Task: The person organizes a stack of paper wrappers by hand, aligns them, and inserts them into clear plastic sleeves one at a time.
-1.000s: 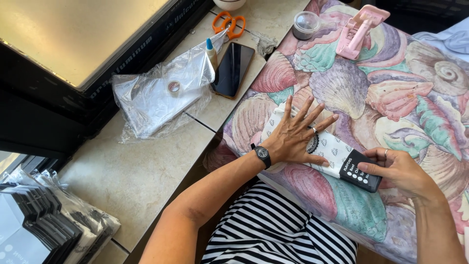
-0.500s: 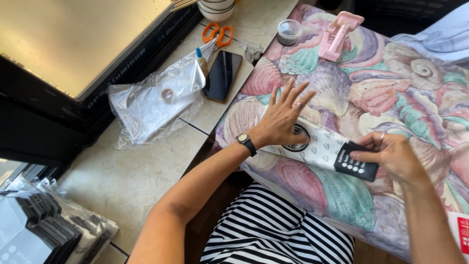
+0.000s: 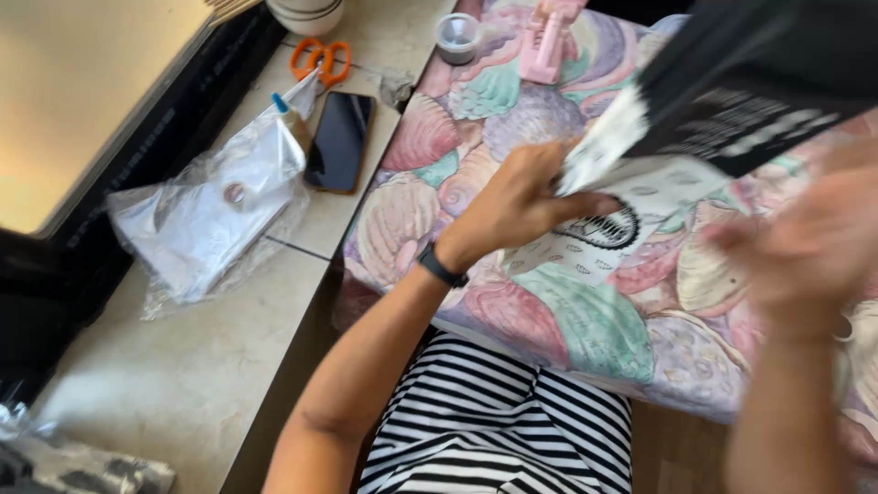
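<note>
2 hands busy: my left hand (image 3: 517, 197) pinches white card (image 3: 631, 206) on shell-print cushion (image 3: 512, 119); right hand (image 3: 800, 252) blurred, grip unclear. Card looks light, bendy; I'd hold edges.

Warm light falls across the pale tiled counter (image 3: 183, 366); at ten o'clock, what may be a dark-framed window (image 3: 82, 119).

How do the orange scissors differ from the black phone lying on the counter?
The orange scissors have bright looped handles; the black phone is a flat dark rectangle. The scissors lie farther from the person, near a white bowl; the phone lies nearer, beside a clear plastic bag. The phone looks larger. Both rest untouched on the pale counter.
</note>
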